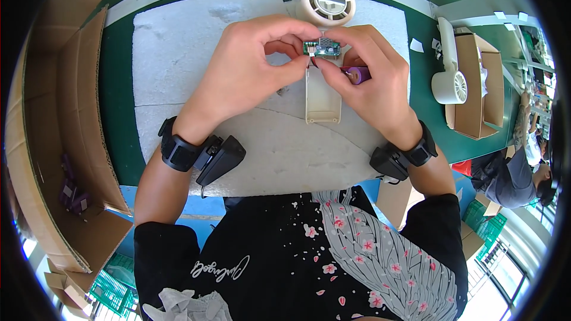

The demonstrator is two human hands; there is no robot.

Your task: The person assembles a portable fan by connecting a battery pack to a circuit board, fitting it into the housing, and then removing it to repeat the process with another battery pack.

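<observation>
Between both hands I hold a small green circuit board (323,49) with a display, over the open casing of a handheld fan. My left hand (253,62) pinches the board's left end with thumb and fingertips. At the other end, the fingers of my right hand (377,62) close on the board too. A purple battery cell (358,75) sits under the right fingers, with a red wire near it. The casing's round cream fan head (328,1) lies beyond my hands. Its hollow handle shell (323,101) points toward me, its upper part partly hidden.
White foam sheet (172,53) covers the green table. At the left a tall cardboard box (89,83) has purple cells (72,197) inside. A white handheld fan (450,86) rests by a smaller cardboard box (492,86) at the right. Another person (513,181) sits farther right.
</observation>
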